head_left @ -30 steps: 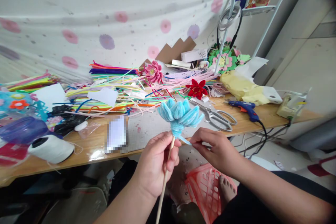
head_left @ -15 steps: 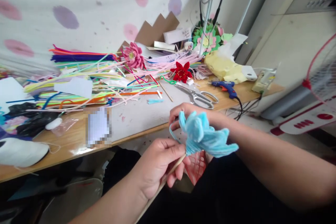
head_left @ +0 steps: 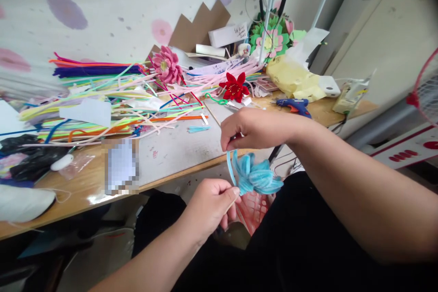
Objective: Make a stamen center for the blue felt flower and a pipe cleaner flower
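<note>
My left hand is closed round a thin wooden stick, just under a light blue pipe-cleaner flower fixed to its tip. The flower points away to the right, over my lap. My right hand is above it, pinching the loose end of a light blue pipe cleaner that runs down to the flower's base. Both hands hover in front of the wooden table's edge.
A heap of coloured pipe cleaners covers the table's back left. A pink flower, a red flower, a blue glue gun and yellow bags lie farther back. A red basket sits on the floor below.
The flower has swung from upright to lying sideways and dropped lower. My right hand rose above it, pulling the blue strand up. The camera has shifted right and down.
</note>
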The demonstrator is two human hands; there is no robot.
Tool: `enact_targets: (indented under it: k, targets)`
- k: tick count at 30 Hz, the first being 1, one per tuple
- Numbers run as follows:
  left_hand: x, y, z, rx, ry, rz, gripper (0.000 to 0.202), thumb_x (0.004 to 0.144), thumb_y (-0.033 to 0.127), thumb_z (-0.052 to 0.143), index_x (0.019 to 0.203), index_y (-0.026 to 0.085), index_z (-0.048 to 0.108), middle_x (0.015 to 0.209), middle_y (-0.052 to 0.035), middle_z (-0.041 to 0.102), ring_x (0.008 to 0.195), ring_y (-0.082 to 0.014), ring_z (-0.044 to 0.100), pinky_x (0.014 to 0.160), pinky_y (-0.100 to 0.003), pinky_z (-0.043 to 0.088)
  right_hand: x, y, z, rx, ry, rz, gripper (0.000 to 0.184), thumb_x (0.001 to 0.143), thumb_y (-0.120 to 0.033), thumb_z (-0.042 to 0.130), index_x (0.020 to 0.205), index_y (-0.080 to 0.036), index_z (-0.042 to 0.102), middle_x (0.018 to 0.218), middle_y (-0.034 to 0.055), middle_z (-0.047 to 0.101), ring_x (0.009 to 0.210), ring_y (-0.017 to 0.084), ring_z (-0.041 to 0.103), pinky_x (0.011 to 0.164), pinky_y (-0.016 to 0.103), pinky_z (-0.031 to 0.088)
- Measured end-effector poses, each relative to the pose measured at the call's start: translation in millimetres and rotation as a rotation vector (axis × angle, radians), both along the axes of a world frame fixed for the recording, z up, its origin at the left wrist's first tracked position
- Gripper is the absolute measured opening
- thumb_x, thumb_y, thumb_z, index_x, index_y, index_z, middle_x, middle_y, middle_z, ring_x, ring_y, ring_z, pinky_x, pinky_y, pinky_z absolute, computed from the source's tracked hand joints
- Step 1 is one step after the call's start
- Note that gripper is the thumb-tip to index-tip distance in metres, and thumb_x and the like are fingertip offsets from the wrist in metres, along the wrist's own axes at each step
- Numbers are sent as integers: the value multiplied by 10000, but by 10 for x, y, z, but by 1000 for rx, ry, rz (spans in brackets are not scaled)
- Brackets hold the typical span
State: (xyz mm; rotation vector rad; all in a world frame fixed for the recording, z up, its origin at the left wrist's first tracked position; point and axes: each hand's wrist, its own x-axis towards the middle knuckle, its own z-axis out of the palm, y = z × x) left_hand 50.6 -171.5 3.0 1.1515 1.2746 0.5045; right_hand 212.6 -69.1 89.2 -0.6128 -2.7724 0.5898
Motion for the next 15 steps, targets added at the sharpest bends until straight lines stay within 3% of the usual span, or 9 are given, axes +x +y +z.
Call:
enact_targets:
  k: [7, 15]
  targets:
    - [-84, 131, -55, 2, -139, 186, 255, 778, 305, 553, 612, 116, 593, 424, 9, 524, 280, -44, 372, 337, -171, 189, -20, -585, 96, 332, -37, -153, 145, 791, -104, 551, 686, -172, 624, 689, 47, 577, 662, 165, 516, 594, 279, 372]
    - [-258, 228, 12, 45, -499, 441, 264, 759, 318, 611, 590, 122, 553, 421, 36, 474, 316, -30, 359, 350, -164, 194, -9, -902, -143, 313, 173, -248, 198, 882, -153, 442, 903, -184, 636, 734, 74, 600, 654, 174, 532, 553, 295, 407]
